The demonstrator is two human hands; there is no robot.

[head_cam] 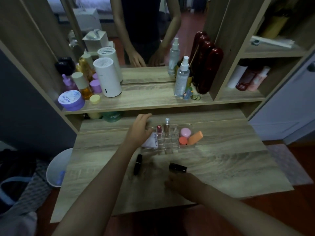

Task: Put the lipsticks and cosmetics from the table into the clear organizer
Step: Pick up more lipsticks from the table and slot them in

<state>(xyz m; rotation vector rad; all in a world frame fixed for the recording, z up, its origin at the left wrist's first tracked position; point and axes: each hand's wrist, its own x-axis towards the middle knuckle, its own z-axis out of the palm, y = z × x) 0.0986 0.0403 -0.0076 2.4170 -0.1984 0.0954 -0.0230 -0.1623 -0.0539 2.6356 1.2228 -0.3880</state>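
Head view: dim light, looking down at wood-grain worktop [221, 167] under a shelf w/ mirror.
Shelf [144, 99]: white cylinder device [108, 77], purple jar [70, 100], spray bottle [181, 77], dark red bottles [208, 70]; all well apart from task items.
Clear organizer [167, 145]: on worktop, centre-back; grid cells in the middle, open bins at each side.
Left hand [139, 130]: at organizer's left-rear corner, grip spread loosely, fingers curved; appears empty, contact w/ organizer can't be told.
Right hand [185, 184]: low over worktop near front, just below black cap-shaped item; blurred, grip state can't be told.
White pouch [150, 141]: leaning in organizer's left bin, printed text on it.
Orange tube [196, 137]: tilted in right bin, beside pink round compact [185, 132] and coral round item [183, 140].
Black lipstick [138, 164]: lying on worktop, in front of organizer, by left forearm.
Black cap-shaped item [177, 167]: lying on worktop, right of black lipstick.
Red lipstick [159, 129]: upright in back-row cell.
Gold lipstick [167, 126]: upright, next cell to the right.
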